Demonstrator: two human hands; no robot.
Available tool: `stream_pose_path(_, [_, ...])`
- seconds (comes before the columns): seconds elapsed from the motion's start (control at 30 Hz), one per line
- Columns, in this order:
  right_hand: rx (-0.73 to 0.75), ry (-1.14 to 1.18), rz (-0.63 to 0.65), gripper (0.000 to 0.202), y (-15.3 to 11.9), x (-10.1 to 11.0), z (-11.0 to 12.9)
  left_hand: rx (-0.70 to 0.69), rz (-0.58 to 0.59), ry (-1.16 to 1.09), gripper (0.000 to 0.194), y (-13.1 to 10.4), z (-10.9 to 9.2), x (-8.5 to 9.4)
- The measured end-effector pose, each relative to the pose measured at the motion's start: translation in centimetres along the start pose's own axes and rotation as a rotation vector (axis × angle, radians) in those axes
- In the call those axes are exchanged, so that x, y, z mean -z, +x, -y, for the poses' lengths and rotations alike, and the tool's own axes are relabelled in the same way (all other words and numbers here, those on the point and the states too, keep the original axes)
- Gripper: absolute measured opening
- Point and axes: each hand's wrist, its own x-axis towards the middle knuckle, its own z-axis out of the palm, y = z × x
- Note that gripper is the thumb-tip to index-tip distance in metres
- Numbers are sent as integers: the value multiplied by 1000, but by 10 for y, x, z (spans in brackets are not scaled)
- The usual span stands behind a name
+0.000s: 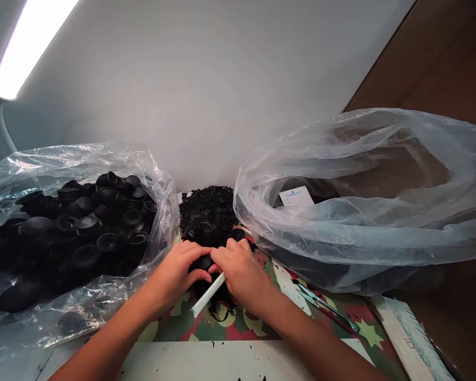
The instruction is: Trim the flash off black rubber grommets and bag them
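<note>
My left hand (pixel 178 272) is closed, thumb and fingers curled around a black rubber part (pixel 203 262), which is mostly hidden. Close against it, my right hand (pixel 244 275) grips a slim tool with a white handle (pixel 208 295). The handle slants down to the left out of my fist; the tool's other end cannot be seen. The fingertips of both hands meet over the rubber part. Just beyond them lies a heap of black rubber pieces and scraps (pixel 210 211), with ribbed parts at its near side.
On the left, a transparent plastic bag (pixel 164 206) holds many ribbed black rubber parts (pixel 83 227). At right, another bag (pixel 357 248) stands open with a white card (pixel 296 197) inside. Scissors (pixel 327 307) lie on the patterned cover (pixel 254 323). A lit lamp (pixel 31 47) hangs upper left.
</note>
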Motion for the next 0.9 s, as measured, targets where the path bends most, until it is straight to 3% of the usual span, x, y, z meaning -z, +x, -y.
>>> stream_pose_path(0.1, [39,-32,14,21,-1,2,0,-56,-28,112,11,-1,-2,-2])
stream_pose_path(0.23, [99,7,59,22,-2,7,-5,-85,-100,12,14,-3,-8,-4])
stream_pose_path(0.33, [150,82,60,26,-6,9,-10,5,-145,-124,10,-4,-13,-4])
stream_pose_path(0.5, [200,104,-100,28,-12,6,-6,157,-196,-353,4,-2,-20,-10])
stream_pose_path(0.7, [204,102,-66,28,-20,-2,0,395,-522,-884,40,6,-16,-2])
stream_pose_path(0.8, [74,192,-75,25,-19,-1,-6,392,-400,-965,50,5,-11,2])
stream_pose_path(0.9, [-123,372,-157,29,-15,8,-8,371,-307,-901,46,1,-9,-3])
